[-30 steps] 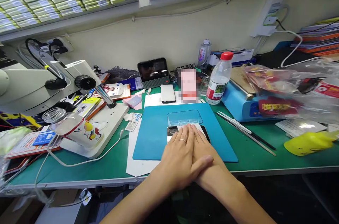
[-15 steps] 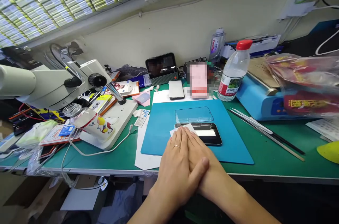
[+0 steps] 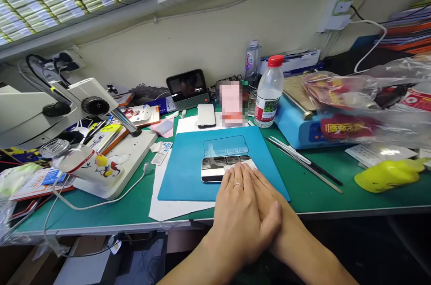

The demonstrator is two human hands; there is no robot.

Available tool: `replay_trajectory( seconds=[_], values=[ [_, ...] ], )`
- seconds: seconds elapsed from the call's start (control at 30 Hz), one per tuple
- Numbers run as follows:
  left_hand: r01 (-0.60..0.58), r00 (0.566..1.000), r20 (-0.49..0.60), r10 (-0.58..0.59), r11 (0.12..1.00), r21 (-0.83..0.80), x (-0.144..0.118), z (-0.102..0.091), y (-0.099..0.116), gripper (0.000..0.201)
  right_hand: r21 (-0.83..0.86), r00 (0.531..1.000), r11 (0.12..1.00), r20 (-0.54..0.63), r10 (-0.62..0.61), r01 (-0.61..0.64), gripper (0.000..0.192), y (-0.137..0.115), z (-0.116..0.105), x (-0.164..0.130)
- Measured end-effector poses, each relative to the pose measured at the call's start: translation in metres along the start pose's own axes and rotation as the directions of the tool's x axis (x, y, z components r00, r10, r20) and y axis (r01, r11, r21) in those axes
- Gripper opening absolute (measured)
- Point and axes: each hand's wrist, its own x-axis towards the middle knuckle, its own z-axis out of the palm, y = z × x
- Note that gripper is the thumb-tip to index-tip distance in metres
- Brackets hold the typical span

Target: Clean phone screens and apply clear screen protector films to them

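Your fingers lie flat and pressed together, the left hand stacked over the right hand, gripping nothing; they only press down on a small white cloth spread over the near right part of the phone. The phone lies flat on the blue mat, screen up, catching the reflection of the shelf above, and just behind it a clear screen protector lies on the same mat, close to the phone's far edge. Compared with 0.5 s ago, your stacked hands have slid toward the right end of the phone, so the left end now shows bare where the right end showed before; 1 s ago they were nearer the right end as well. That back-and-forth reads as a wiping pass over the glass with the cloth, with the surface apparently still being cleaned and the protector not yet laid on. The ring on your left hand sits close to the screen's near edge. Around the mat, a water bottle stands behind on the right, tweezers lie on the green table to the right, and the microscope stands well off to the left.
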Motion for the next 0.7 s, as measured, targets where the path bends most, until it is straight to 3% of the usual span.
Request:
replay_trajectory(
  seconds=[0.3,0.57,0.7],
  values=[
    [-0.056,0.998,0.028,0.058,0.994,-0.091,0.011,-0.014,-0.03,0.08,-0.098,1.0,0.995,0.012,0.02,-0.018,0.089,0.005,0.025,0.014],
    [0.042,0.999,-0.027,-0.044,0.996,-0.081,0.002,-0.031,-0.088,0.078,-0.094,0.984,0.981,0.071,-0.164,0.17,0.09,-0.035,0.026,0.072],
    [0.059,0.995,-0.078,-0.065,0.996,-0.073,-0.009,-0.033,-0.101,0.078,-0.067,0.985,0.983,0.044,-0.166,0.169,0.088,-0.051,0.029,0.084]
  ],
)
